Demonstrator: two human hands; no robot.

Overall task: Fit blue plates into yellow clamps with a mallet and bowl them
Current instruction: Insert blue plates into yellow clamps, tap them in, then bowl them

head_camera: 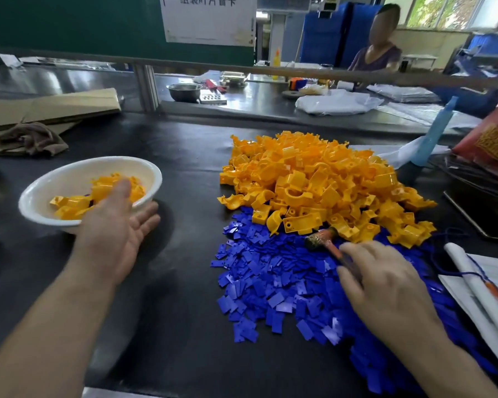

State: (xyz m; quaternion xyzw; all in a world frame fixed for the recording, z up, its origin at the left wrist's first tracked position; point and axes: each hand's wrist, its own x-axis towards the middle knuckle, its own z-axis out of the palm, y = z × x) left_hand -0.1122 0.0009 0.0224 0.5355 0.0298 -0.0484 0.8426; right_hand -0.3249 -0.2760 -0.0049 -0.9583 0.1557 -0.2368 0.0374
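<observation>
Head view: L hand (112,225) hangs over the near rim of the white bowl (153,173), fingers straight, holding nothing. R hand (385,285) curls round the mallet (321,239) handle atop the blue plates (270,282); yellow clamps (314,182) are heaped just behind, a few in the bowl. Plates prob. light, stiff, slick: pinch 1 by its edges.

Flattened cardboard (52,107) lies at your far left, a brown rag (32,137) at its edge — the next tabletop (256,109) carries a steel bowl (184,91) and white bags (337,103).
</observation>
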